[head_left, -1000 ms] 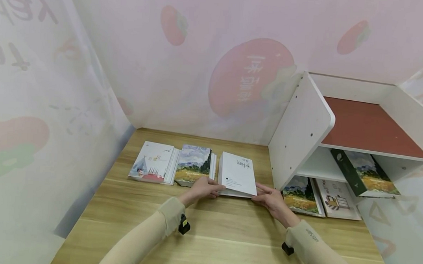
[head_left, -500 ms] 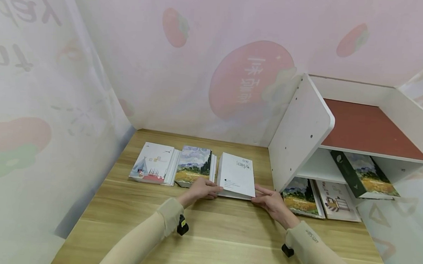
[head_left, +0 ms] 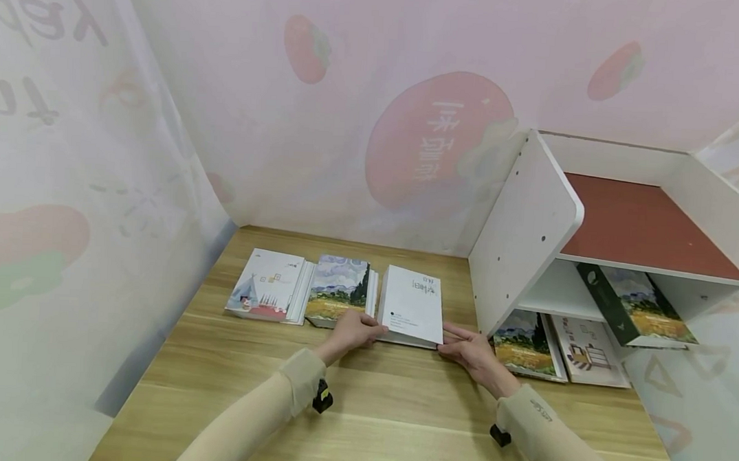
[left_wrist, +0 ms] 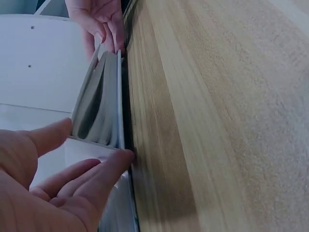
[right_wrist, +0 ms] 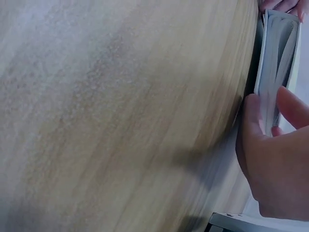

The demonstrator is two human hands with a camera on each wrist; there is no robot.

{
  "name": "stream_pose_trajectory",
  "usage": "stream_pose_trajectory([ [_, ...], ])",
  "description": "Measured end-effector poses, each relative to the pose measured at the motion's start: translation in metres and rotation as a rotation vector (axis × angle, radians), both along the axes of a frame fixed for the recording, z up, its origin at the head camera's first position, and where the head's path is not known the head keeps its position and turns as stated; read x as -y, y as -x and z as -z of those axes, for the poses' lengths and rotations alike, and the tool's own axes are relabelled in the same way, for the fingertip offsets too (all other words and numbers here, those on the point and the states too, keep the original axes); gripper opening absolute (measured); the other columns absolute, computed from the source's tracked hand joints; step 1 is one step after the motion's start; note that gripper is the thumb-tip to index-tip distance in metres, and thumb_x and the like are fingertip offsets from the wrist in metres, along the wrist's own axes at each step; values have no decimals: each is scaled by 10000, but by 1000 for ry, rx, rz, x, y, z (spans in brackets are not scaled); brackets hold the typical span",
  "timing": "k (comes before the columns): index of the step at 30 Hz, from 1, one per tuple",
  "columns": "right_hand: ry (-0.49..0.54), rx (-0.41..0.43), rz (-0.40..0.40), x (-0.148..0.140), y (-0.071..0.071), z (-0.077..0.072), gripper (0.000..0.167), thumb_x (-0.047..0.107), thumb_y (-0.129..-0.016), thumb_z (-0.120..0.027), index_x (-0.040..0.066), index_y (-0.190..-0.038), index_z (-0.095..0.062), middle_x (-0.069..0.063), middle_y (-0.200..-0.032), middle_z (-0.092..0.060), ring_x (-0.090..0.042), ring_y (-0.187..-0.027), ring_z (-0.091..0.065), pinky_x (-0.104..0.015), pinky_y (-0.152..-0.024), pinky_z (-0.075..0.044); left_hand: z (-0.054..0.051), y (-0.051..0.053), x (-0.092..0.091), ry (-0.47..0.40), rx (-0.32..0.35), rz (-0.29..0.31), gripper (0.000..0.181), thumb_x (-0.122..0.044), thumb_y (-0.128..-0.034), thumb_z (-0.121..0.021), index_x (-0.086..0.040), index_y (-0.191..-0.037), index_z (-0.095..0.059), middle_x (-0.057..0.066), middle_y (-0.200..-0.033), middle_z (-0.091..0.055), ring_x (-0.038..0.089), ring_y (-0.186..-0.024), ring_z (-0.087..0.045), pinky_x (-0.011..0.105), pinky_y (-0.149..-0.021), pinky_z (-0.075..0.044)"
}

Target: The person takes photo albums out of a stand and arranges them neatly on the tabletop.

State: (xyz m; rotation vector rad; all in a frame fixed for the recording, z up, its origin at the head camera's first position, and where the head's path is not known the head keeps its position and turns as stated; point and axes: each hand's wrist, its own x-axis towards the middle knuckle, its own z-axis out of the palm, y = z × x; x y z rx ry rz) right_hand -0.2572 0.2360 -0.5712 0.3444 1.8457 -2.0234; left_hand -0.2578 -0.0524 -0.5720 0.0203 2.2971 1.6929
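Note:
A thick white book [head_left: 412, 304] with printed lettering lies flat on the wooden table, its spine to the left. At its front left corner my left hand [head_left: 354, 330] holds it, thumb at the upper cover and fingers at the lower one. My right hand [head_left: 477, 359] grips the front right corner, thumb and fingers on either side of the page edges. Between the covers, wavy pages [left_wrist: 100, 104] show in the left wrist view. Left of this book lies a book with a landscape painting cover [head_left: 337, 289], then a white book with a tent drawing [head_left: 267, 283].
On the right stands a white shelf unit [head_left: 524, 223] with a red-brown top board [head_left: 642, 222]. A green-spined book [head_left: 639, 301] leans inside it. Below are another landscape book [head_left: 528, 344] and a book with a furniture drawing [head_left: 590, 350]. Printed cloth walls enclose the table.
The white book's upper cover has come down at the front, narrowing the gap above its pages. Both hands stay at the front corners, shifting only slightly.

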Motion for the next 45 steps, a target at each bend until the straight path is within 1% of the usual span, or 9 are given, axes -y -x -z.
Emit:
stream_pose_trajectory([
  [4, -21, 5, -29, -2, -3, -3, 620, -171, -839, -650, -31, -1419, -482, -259, -1284, -572, -270, -1058, -655, -430, -900, -544, -2, -1, -1, 117, -111, 5, 271, -244, -878, -769, -12, -1018, -760, 75, -931, -712, 250, -836, -675, 364, -740, -576],
  [6, -30, 10, -26, -5, -5, -4, 616, -160, -851, -646, -32, -1427, -469, -266, -1295, -562, -281, -1060, -653, -431, -906, -540, -2, -2, -1, 126, -132, 7, 280, -241, -882, -760, -8, -1038, -752, 75, -959, -714, 232, -872, -662, 360, -774, -566],
  [15, -1, 5, -59, -18, -15, -10, 578, -81, -917, -628, -67, -1450, -404, -291, -1344, -515, -335, -1137, -606, -454, -977, -491, -2, -4, 0, -46, -80, 22, 297, -163, -916, -717, 65, -1106, -701, 102, -937, -709, 323, -872, -689, 409, -762, -592],
  [20, 44, -17, -106, -27, -24, -14, 598, -44, -955, -597, -75, -1486, -324, -311, -1382, -466, -364, -1197, -557, -490, -1036, -430, -9, -9, 3, -172, -24, 35, 373, -129, -947, -675, 126, -1213, -616, 179, -1016, -699, 362, -934, -682, 461, -827, -572],
  [25, 89, -33, -104, -40, -37, -19, 609, -8, -986, -567, -88, -1503, -255, -312, -1397, -451, -398, -1255, -493, -498, -1065, -393, -25, -24, 8, -313, 36, 55, 441, -119, -970, -640, 149, -1301, -528, 257, -1128, -657, 389, -1018, -655, 507, -921, -515],
  [30, 133, -41, -86, -47, -49, -22, 588, 22, -1009, -542, -107, -1496, -239, -314, -1426, -409, -419, -1297, -438, -477, -1067, -397, -42, -46, 10, -407, 26, 86, 445, -148, -988, -624, 124, -1323, -518, 288, -1214, -607, 393, -1084, -625, 477, -948, -504],
  [33, 164, -52, -60, -44, -55, -24, 564, 19, -1015, -526, -121, -1485, -247, -305, -1414, -427, -421, -1298, -434, -492, -1075, -380, -49, -57, 14, -429, 16, 74, 474, -179, -983, -639, 108, -1337, -512, 282, -1231, -601, 376, -1088, -627, 481, -965, -492],
  [40, 167, -79, -19, -32, -61, -24, 581, 55, -991, -589, -129, -1460, -300, -286, -1380, -479, -422, -1267, -470, -504, -1078, -369, -54, -66, 22, -421, -18, -11, 445, -157, -965, -663, 100, -1308, -544, 200, -1153, -661, 354, -1065, -641, 444, -935, -521],
  [45, 163, -87, 18, -29, -72, -24, 554, 48, -988, -588, -136, -1442, -330, -291, -1359, -499, -430, -1251, -485, -503, -1072, -378, -54, -73, 21, -454, -9, -6, 477, -182, -970, -661, 109, -1324, -529, 205, -1174, -649, 380, -1092, -622, 442, -942, -514],
])
